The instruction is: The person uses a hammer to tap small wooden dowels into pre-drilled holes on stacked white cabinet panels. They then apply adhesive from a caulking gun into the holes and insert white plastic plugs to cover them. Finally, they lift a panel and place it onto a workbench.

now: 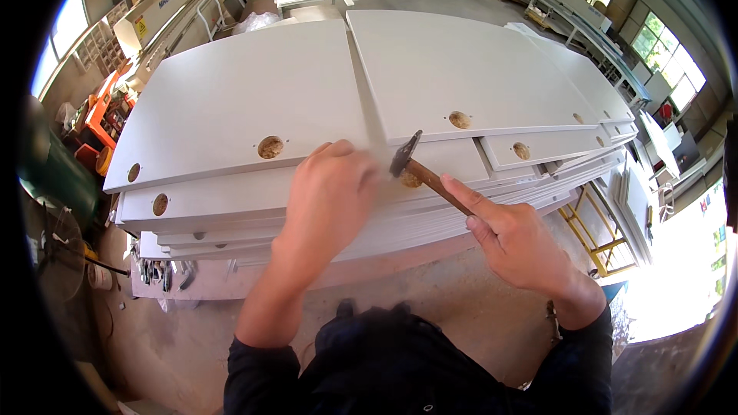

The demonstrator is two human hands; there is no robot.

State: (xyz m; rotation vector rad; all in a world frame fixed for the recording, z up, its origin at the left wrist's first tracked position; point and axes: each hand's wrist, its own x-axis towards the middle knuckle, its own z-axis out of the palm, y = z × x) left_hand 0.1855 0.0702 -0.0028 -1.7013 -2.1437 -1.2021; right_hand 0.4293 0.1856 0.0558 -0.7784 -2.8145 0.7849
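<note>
Head view: our right hand point(516, 242) gripped wooden handle of hammer point(421, 170), fingers clamped around it, head at frame centre over edge of white panel stack point(231, 100). Our left hand point(330, 192) rested on stack edge just beside hammer head; its fingers' state we couldn't tell. Round holes point(270, 147) showed in panels.

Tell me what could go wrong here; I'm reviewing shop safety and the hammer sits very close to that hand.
1. The left hand rests on the white panel right beside the hammer head; a glancing blow could hit the fingers.
2. The right hand holds the wooden handle near its end, so aim may wander and dent the panel face.
3. The stacked panels overhang unevenly; hammering might shift them.
</note>
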